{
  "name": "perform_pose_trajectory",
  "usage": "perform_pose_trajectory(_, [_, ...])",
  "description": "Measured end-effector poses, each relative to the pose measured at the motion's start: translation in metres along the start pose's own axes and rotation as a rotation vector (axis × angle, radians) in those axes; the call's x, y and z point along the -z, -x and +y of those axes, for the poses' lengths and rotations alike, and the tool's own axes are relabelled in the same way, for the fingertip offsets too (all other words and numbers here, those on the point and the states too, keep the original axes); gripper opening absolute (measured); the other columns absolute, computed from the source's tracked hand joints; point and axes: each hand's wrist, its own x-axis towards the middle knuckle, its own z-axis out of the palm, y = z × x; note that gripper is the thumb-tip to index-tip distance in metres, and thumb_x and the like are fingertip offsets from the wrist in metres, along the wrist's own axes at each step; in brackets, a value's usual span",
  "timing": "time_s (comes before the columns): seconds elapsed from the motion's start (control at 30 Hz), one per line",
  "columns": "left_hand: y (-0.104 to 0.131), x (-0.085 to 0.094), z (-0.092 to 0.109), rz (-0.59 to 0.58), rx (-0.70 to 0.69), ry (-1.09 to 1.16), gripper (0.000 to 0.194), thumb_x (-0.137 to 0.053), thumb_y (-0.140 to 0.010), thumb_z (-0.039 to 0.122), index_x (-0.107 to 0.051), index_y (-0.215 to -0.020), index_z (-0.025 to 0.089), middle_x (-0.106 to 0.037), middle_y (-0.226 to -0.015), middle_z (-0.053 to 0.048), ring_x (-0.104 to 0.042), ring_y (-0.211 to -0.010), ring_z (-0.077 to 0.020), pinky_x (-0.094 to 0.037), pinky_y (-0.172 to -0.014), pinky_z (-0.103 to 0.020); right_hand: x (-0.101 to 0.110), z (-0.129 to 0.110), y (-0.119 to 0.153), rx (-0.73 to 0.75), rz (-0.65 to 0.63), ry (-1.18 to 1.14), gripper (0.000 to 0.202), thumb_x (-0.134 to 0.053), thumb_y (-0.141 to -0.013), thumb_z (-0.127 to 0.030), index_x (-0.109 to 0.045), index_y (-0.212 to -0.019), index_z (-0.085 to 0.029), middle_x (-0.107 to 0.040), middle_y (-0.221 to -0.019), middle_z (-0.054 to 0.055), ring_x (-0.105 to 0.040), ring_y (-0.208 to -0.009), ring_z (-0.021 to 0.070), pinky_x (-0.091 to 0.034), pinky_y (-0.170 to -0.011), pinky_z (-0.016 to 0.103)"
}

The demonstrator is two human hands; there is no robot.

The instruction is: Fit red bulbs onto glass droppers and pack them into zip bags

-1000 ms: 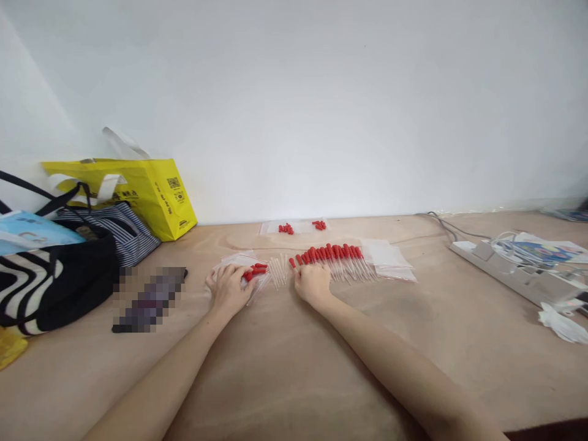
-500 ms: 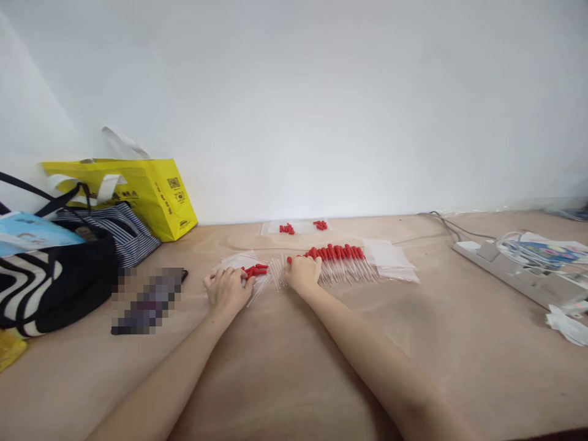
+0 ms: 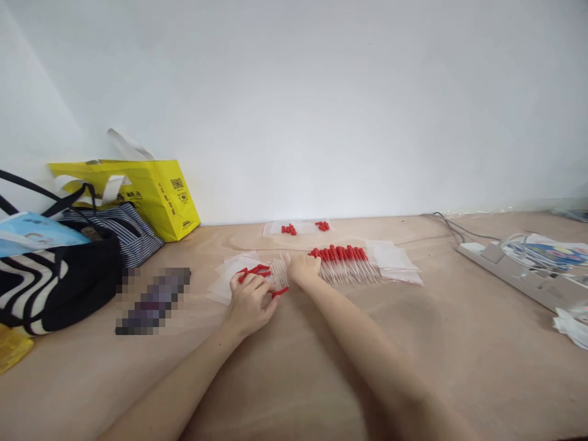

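Observation:
My left hand (image 3: 250,302) is closed on a red rubber bulb (image 3: 280,293) at its thumb and fingertips. Other loose red bulbs (image 3: 260,268) lie beyond its fingers on clear plastic bags (image 3: 220,283). Between my hands, thin clear tubes (image 3: 279,269) lie side by side. My right hand (image 3: 304,268) is closed at the right end of these tubes; what its fingers hold is hidden. Just right of it, a row of red-topped clear droppers (image 3: 346,263) lies on the table, beside a stack of clear bags (image 3: 392,262).
Near the wall, a clear bag (image 3: 301,228) carries small red pieces. A pixelated dark object (image 3: 154,301), a yellow bag (image 3: 163,196) and a black-and-white bag (image 3: 68,282) are at left. A power strip (image 3: 514,275) with cables and crumpled tissue (image 3: 572,327) are at right.
My left hand has moved right and nearer to me, bringing a red bulb to the lower edge of the tubes. My right hand has barely moved.

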Motion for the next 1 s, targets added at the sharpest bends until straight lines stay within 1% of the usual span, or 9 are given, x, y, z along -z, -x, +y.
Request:
perform_pose_trajectory(0.1, [0.004, -0.002, 0.010, -0.060, -0.082, 0.075, 0.010, -0.050, -0.073, 0.025, -0.058, -0.069, 0.021, -0.060, -0.072, -0.001, -0.052, -0.079, -0.0194, -0.019, -0.090, -0.045, 0.002, 0.025, 0.020, 0.033, 0.082, 0.005, 0.033, -0.036, -0.085, -0.028, -0.060, -0.096, -0.008, -0.060, -0.100, 0.019, -0.052, -0.097, 0.0262, -0.033, -0.074, 0.033])
perform_pose_trajectory(0.2, [0.006, -0.005, 0.019, -0.106, -0.102, 0.117, 0.009, -0.051, -0.073, 0.025, -0.058, -0.069, 0.021, -0.059, -0.072, 0.000, -0.052, -0.079, -0.0192, -0.018, -0.091, -0.046, 0.000, 0.064, 0.048, 0.206, 0.117, 0.007, 0.022, -0.042, -0.083, -0.024, -0.059, -0.088, -0.013, -0.062, -0.093, 0.012, -0.053, -0.090, 0.0205, -0.034, -0.074, 0.028])
perform_pose_trajectory(0.3, [0.006, -0.008, 0.024, -0.126, -0.085, 0.154, 0.007, -0.053, -0.072, 0.025, -0.058, -0.071, 0.021, -0.059, -0.073, 0.000, -0.052, -0.078, -0.0185, -0.021, -0.089, -0.045, -0.004, 0.100, 0.071, 0.413, 0.162, 0.065, 0.014, -0.045, -0.080, -0.019, -0.057, -0.078, -0.014, -0.062, -0.082, 0.009, -0.053, -0.082, 0.0202, -0.034, -0.072, 0.029])
perform_pose_trajectory(0.4, [0.005, -0.012, 0.027, -0.109, -0.084, 0.182, 0.011, -0.054, -0.073, 0.029, -0.060, -0.079, 0.022, -0.060, -0.080, -0.001, -0.052, -0.081, -0.0190, -0.023, -0.087, -0.043, -0.008, 0.121, 0.083, 0.473, 0.188, 0.091, 0.008, -0.049, -0.078, -0.018, -0.055, -0.074, -0.015, -0.060, -0.079, 0.008, -0.051, -0.080, 0.0207, -0.035, -0.071, 0.030])
perform_pose_trajectory(0.5, [0.005, -0.015, 0.029, -0.128, -0.113, 0.203, 0.015, -0.054, -0.075, 0.032, -0.063, -0.084, 0.023, -0.060, -0.085, -0.002, -0.051, -0.084, -0.0192, -0.027, -0.083, -0.040, -0.008, 0.127, 0.084, 0.493, 0.189, 0.029, 0.006, -0.052, -0.077, -0.021, -0.053, -0.073, -0.017, -0.058, -0.077, 0.006, -0.050, -0.079, 0.0192, -0.036, -0.068, 0.029])
perform_pose_trajectory(0.67, [0.004, -0.019, 0.030, -0.117, -0.127, 0.224, 0.014, -0.052, -0.079, 0.027, -0.065, -0.079, 0.026, -0.061, -0.084, 0.000, -0.052, -0.083, -0.0171, -0.028, -0.079, -0.037, -0.010, 0.125, 0.080, 0.530, 0.211, -0.166, 0.013, -0.057, -0.074, -0.030, -0.052, -0.076, -0.018, -0.055, -0.079, 0.004, -0.048, -0.078, 0.0163, -0.036, -0.068, 0.027])
perform_pose_trajectory(0.8, [0.003, -0.018, 0.032, -0.111, -0.099, 0.221, 0.014, -0.049, -0.082, 0.026, -0.062, -0.077, 0.023, -0.063, -0.081, 0.001, -0.052, -0.082, -0.0169, -0.026, -0.081, -0.038, -0.018, 0.121, 0.078, 0.489, 0.200, -0.192, 0.011, -0.054, -0.077, -0.026, -0.051, -0.070, -0.017, -0.056, -0.076, 0.003, -0.048, -0.077, 0.0160, -0.033, -0.069, 0.028])
perform_pose_trajectory(0.9, [0.003, -0.018, 0.032, -0.121, -0.067, 0.216, 0.012, -0.047, -0.083, 0.024, -0.057, -0.079, 0.021, -0.065, -0.078, 0.002, -0.053, -0.080, -0.0170, -0.023, -0.083, -0.040, -0.023, 0.119, 0.080, 0.413, 0.243, -0.188, 0.012, -0.049, -0.080, -0.026, -0.050, -0.072, -0.017, -0.057, -0.076, 0.003, -0.048, -0.079, 0.0174, -0.031, -0.070, 0.030])
perform_pose_trajectory(1.0, [0.003, -0.018, 0.032, -0.117, -0.052, 0.210, 0.009, -0.048, -0.083, 0.024, -0.056, -0.080, 0.021, -0.064, -0.075, 0.002, -0.054, -0.078, -0.0167, -0.019, -0.086, -0.042, -0.026, 0.116, 0.084, 0.396, 0.263, -0.281, 0.010, -0.043, -0.083, -0.021, -0.048, -0.075, -0.017, -0.057, -0.076, 0.002, -0.049, -0.076, 0.0158, -0.029, -0.071, 0.030])
